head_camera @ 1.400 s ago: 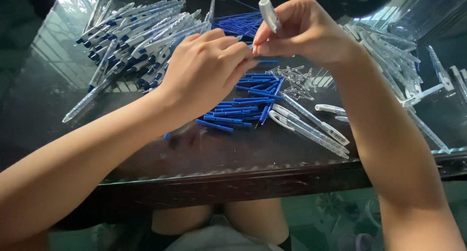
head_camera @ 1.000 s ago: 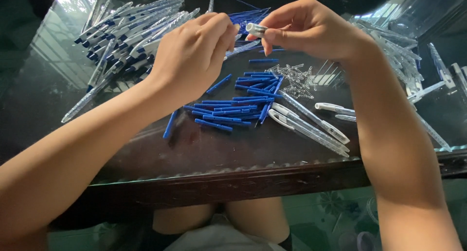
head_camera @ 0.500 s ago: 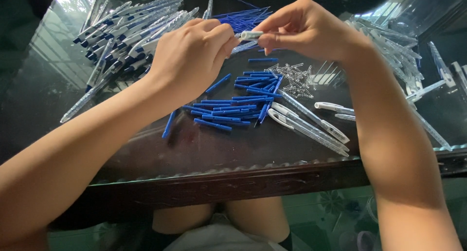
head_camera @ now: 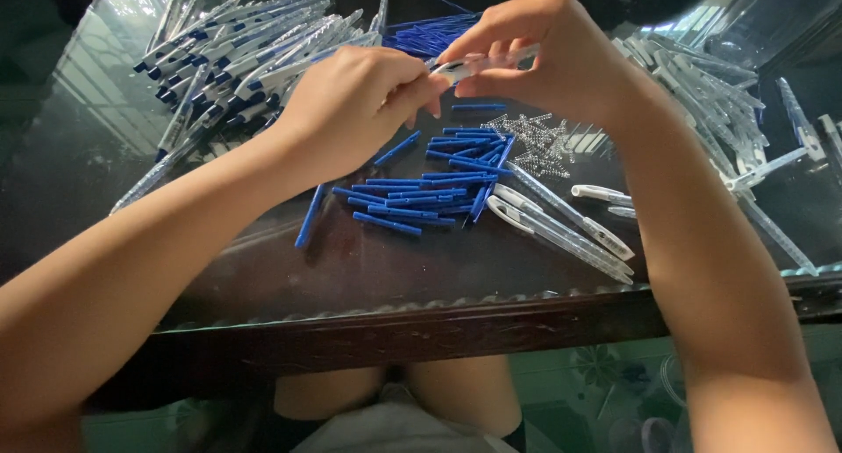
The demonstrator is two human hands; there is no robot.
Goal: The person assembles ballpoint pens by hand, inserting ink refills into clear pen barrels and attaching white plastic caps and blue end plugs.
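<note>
a dark glass-topped bench (head_camera: 421, 269) with a wooden front edge fills most of the frame. in the upper left lies a heap of assembled white-and-blue pens (head_camera: 237, 49). at centre, loose blue refill sticks (head_camera: 421, 194) are scattered — one lies apart, lower left of them. just right of centre sits a small cluster of metal springs (head_camera: 539, 146). clear pen barrels (head_camera: 561, 225) lie below the springs, and more clear parts (head_camera: 710, 93) pile up at the upper right.
</note>
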